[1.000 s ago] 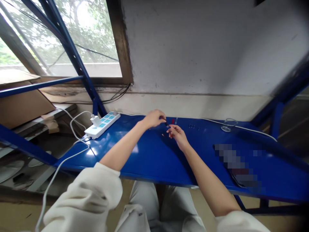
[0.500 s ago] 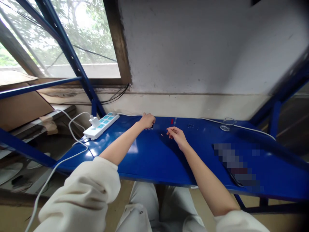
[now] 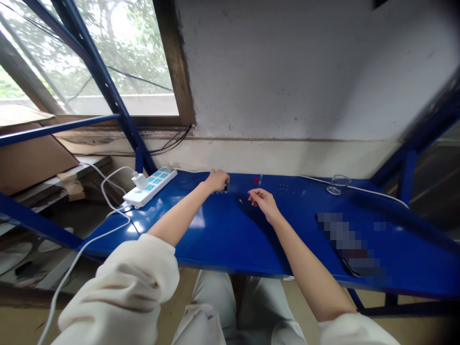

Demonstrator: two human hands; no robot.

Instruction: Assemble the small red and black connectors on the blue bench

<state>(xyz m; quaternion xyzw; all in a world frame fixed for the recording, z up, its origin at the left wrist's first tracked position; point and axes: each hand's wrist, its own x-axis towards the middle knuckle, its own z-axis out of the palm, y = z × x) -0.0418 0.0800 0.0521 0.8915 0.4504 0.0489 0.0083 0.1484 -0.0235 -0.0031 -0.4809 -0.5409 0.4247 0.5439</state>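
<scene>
My left hand (image 3: pixel 217 180) is near the back edge of the blue table, its fingers closed around a small black piece (image 3: pixel 225 187). Several tiny clear pieces (image 3: pixel 216 192) lie just below that hand. My right hand (image 3: pixel 263 198) hovers over the table to the right, thumb and fingertips pinched together; whatever they hold is too small to make out. Close to its fingertips lies a tiny pinkish piece (image 3: pixel 240 201). Beyond the right hand, a small red stick-like piece (image 3: pixel 256 180) lies beside a small clear tube (image 3: pixel 260 180).
More small clear pieces (image 3: pixel 283 187) sit right of the tube. A clear cup (image 3: pixel 334 189) stands at the back right by a white cable. A blurred-out dark flat object (image 3: pixel 345 247) lies at the right. A power strip (image 3: pixel 151 188) with a plug stands at the left.
My left hand has shifted very slightly, with the black piece still at its fingers. My right hand stays where it was, pinched.
</scene>
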